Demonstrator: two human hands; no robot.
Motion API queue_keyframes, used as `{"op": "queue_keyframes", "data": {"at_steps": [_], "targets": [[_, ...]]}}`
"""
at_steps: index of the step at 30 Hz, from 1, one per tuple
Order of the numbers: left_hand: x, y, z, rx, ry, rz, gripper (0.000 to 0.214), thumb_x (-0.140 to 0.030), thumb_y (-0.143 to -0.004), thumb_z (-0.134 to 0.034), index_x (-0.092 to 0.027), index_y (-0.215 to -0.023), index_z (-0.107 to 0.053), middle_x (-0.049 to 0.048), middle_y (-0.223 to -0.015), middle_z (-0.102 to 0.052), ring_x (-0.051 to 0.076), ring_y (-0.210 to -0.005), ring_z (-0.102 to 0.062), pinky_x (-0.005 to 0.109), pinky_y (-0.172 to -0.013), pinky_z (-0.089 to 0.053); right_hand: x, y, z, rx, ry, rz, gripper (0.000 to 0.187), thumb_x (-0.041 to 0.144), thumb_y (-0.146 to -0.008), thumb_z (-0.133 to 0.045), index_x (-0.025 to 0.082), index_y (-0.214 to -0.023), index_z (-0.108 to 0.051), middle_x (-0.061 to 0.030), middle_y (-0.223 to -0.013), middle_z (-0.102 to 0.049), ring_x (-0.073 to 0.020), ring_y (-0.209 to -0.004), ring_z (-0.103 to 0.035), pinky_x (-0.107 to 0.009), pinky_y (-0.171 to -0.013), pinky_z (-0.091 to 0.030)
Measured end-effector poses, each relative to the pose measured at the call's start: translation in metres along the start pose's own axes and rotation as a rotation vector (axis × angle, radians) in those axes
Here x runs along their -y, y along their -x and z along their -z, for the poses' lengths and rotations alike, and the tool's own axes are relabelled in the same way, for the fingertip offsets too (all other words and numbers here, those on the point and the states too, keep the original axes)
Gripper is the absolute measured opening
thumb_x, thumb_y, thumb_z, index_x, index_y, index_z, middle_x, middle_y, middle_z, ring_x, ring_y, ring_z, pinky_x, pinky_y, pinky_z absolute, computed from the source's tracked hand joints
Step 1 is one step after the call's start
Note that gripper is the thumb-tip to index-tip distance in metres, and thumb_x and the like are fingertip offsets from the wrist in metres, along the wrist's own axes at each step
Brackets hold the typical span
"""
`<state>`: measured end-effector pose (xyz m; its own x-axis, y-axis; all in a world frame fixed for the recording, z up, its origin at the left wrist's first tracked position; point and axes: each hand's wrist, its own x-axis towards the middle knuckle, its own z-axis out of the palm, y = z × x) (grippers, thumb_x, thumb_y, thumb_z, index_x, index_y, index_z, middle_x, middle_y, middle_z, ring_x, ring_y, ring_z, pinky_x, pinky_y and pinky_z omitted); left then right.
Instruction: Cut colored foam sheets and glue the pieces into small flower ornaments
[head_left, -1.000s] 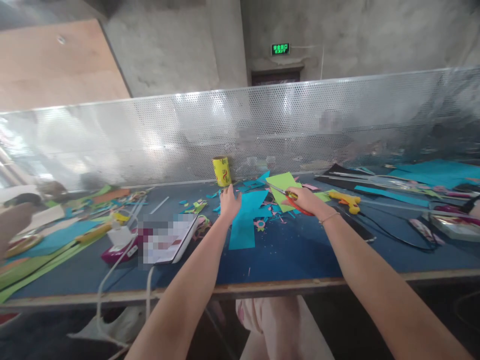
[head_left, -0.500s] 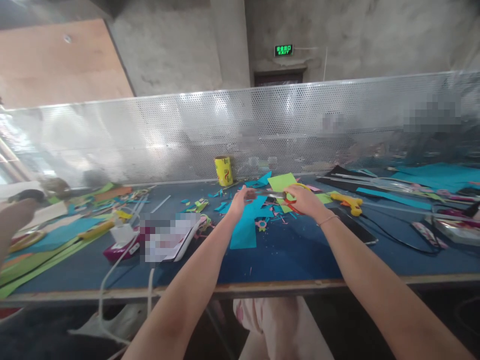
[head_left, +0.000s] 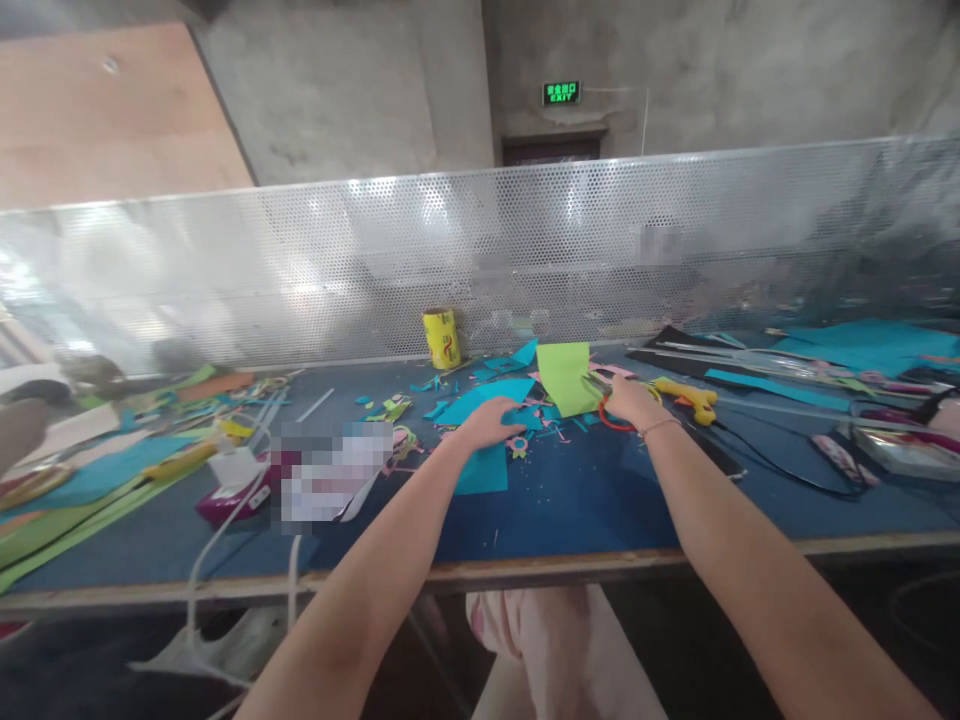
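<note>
My left hand lies over a blue paper sheet and blue offcuts, its thumb and fingers apart. It seems to touch the blue paper beneath; exact contact is hidden. My right hand grips a pair of scissors by red and yellow handles, its blades pointing left toward a green paper sheet. That sheet is bent and tilted up, just beyond the blades. A small pink flower-like cutout rests near my left fingertips, among blue and pink scraps.
A yellow tape roll stands by the perforated metal screen. Right of my hand lies a yellow glue gun with a black cord. A partly blurred phone-like device and a purple power strip with white cables lie left. Another person's hand shows at far left.
My left hand has moved from near the scissor blades down onto the blue paper. My right hand has shifted slightly right with the scissors. The green sheet appears more upright.
</note>
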<state>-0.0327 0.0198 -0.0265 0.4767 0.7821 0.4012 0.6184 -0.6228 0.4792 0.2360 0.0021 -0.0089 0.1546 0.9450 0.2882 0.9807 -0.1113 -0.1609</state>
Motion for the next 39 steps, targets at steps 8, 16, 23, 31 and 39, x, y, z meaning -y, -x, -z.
{"op": "queue_keyframes", "data": {"at_steps": [8,16,23,31,39], "targets": [[0.016,-0.001,0.0,0.056,-0.022,0.114,0.037,-0.028,-0.06,-0.059,-0.021,-0.096,-0.06,0.0086,-0.111,-0.056,0.027,-0.107,-0.047,0.035,-0.093,-0.031,0.028,0.011,0.003,0.116,-0.124,0.506,0.021,0.021,-0.066,-0.056,0.019,-0.086,-0.065,-0.0082,-0.091,-0.061,-0.0199,-0.085,-0.054,-0.028,-0.073,-0.039],[0.008,-0.003,0.0,0.005,-0.083,0.16,0.03,-0.02,-0.062,-0.055,-0.019,-0.092,-0.062,0.01,-0.107,-0.058,0.028,-0.105,-0.048,0.035,-0.092,-0.032,0.051,0.02,0.002,0.334,-0.144,0.63,0.015,0.026,-0.074,-0.052,0.016,-0.066,-0.06,-0.0063,-0.071,-0.06,-0.0159,-0.069,-0.053,-0.023,-0.059,-0.037],[-0.014,-0.005,0.004,-0.093,-0.025,0.074,0.024,-0.028,-0.071,-0.051,-0.018,-0.089,-0.062,0.0083,-0.099,-0.061,0.025,-0.098,-0.052,0.034,-0.088,-0.036,0.05,0.017,0.002,0.279,-0.27,0.564,0.018,0.027,-0.079,-0.042,0.016,-0.07,-0.053,-0.0051,-0.07,-0.058,-0.014,-0.063,-0.05,-0.024,-0.055,-0.035],[-0.039,-0.004,-0.003,-0.037,0.397,0.064,0.029,-0.036,-0.065,-0.06,-0.016,-0.086,-0.061,0.0064,-0.084,-0.064,0.017,-0.073,-0.059,0.028,-0.065,-0.046,0.063,0.021,0.007,0.305,-0.717,0.577,0.013,0.023,-0.074,-0.045,0.015,-0.08,-0.054,-0.0017,-0.071,-0.059,-0.0119,-0.064,-0.053,-0.024,-0.061,-0.039],[-0.038,-0.004,0.0,-0.084,0.757,0.242,0.015,-0.027,-0.06,-0.064,-0.013,-0.064,-0.059,0.0018,-0.056,-0.06,0.01,-0.051,-0.054,0.025,-0.056,-0.046,0.063,0.022,0.01,0.269,-0.925,0.511,0.012,0.022,-0.071,-0.051,0.015,-0.08,-0.055,-0.0037,-0.076,-0.062,-0.0132,-0.07,-0.058,-0.026,-0.067,-0.043]]}}
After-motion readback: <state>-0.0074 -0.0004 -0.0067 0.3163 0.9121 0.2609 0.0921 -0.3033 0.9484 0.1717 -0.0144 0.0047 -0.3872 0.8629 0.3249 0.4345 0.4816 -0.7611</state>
